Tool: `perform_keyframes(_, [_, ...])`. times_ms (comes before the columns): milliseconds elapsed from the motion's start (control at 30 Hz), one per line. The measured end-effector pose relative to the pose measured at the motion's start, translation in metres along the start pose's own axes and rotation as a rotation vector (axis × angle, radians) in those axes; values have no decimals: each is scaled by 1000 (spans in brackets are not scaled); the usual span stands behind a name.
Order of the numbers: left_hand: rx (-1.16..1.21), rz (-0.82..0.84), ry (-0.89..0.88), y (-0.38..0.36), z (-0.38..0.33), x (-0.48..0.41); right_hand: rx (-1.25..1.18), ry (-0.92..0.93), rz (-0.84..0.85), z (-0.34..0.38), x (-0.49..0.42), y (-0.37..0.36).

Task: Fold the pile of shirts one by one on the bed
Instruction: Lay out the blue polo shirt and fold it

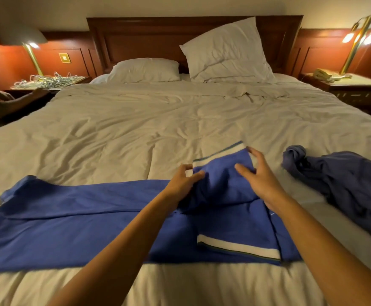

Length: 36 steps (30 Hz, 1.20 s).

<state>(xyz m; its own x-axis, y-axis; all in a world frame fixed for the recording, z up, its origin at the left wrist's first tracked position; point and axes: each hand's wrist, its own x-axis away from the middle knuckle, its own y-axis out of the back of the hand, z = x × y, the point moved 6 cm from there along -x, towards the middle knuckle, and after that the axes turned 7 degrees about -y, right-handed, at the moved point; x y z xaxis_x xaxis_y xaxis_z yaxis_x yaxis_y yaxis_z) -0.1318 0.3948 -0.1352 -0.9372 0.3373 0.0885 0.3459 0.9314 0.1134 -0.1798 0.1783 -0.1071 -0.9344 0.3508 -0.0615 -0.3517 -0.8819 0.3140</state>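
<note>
A royal-blue knit shirt with white-and-green striped cuffs [80, 228] lies spread flat across the near end of the cream-covered bed [136, 129], its body running toward 9 o'clock. 1 short sleeve [222, 182] is raised off the cloth at the shirt's 12 o'clock edge, its striped cuff pointing up the bed. The other sleeve [237, 244] is folded flat on the shirt's body at 6 o'clock from it.

The left hand [181, 182] pinches the raised sleeve's near cuff corner between thumb and fingers [186, 167]. The right hand [261, 180] is spread over the same sleeve, fingers apart and nearly straight. Its thumb touches the blue cloth, though motion blur hides how firmly.

A crumpled dark-blue shirt [345, 186] sits in a heap at 3 o'clock, apart from the flat one.

At 12 o'clock, 2 white pillows rest against the dark wooden headboard [136, 40]: 1 flat [146, 70], 1 propped upright [228, 51]. A lit brass lamp [33, 54] and a tangle of pale cables [47, 81] occupy the bedside surface at 10 o'clock. Another brass lamp [356, 40] and a cream telephone [322, 74] stand at 2 o'clock.
</note>
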Motion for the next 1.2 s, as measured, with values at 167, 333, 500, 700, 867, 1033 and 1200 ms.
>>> perform_keyframes(167, [-97, 100, -214, 0, 9, 3, 322, 40, 98, -19, 5, -11])
perform_keyframes(333, [-525, 134, -271, 8, 11, -1, 617, -12, 101, -21, 2, -8])
perform_keyframes(500, [-702, 188, -380, 8, 30, 10, 894, 25, 84, -28, 16, -16])
perform_keyframes(700, [-914, 86, -410, 12, 44, 14, 976, 25, -132, -22, 28, -9])
perform_keyframes(867, [-1174, 196, -348, 8, 50, 17, 1191, 108, -253, -4, 21, -30])
perform_keyframes(1033, [-1228, 278, -247, 9, 55, 17, 1132, -108, 170, -48, 4, -68])
perform_keyframes(1200, [-1237, 273, -232, 9, 57, 17, 1118, -144, 150, -55, 2, -64])
